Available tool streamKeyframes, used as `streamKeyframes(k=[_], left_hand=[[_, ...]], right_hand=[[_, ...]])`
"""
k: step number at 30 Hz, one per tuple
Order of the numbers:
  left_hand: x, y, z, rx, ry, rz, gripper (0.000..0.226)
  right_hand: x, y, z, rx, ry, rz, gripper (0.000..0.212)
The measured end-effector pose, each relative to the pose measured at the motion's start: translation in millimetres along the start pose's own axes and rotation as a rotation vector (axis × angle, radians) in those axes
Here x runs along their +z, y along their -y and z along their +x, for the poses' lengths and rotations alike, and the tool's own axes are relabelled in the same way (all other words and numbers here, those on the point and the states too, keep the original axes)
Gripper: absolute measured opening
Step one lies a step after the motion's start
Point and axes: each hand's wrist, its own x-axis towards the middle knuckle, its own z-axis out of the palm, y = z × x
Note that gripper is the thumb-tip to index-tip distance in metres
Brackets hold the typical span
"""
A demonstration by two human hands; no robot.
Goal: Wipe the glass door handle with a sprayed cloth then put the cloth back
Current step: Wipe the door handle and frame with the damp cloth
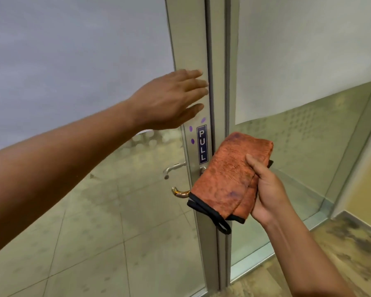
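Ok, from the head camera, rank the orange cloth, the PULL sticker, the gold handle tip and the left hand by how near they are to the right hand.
1. Orange cloth: gripped in the right hand.
2. PULL sticker: on the door frame, up and left of the cloth.
3. Gold handle tip: poking out left of the cloth; too close to call against the sticker.
4. Left hand: highest, fingers flat on the frame.

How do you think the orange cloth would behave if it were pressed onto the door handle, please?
The cloth is probably soft and floppy: it lies folded in the right hand and its black-edged corner droops. Its nap looks fuzzy, so it likely grips rather than slides. It should wrap the curved handle easily.
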Motion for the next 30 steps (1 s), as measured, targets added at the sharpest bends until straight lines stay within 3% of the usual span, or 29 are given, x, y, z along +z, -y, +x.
streamKeyframes(k=[8,16,22,30], left_hand=[[51,12,7,-0.004,0.108,0.153,0.063],[59,36,19,0.111,0.053,0.313,0.063],[52,52,10,0.137,0.043,0.398,0.067],[53,61,2,0.146,0.07,0.424,0.077]], right_hand=[[7,3,50,0.018,0.009,-0.047,0.041],[18,4,67,-0.196,-0.106,-0.128,0.007],[33,-5,69,-0.34,-0.215,-0.194,0.009],[59,-49,71,-0.304,-0.308,-0.303,0.008]])
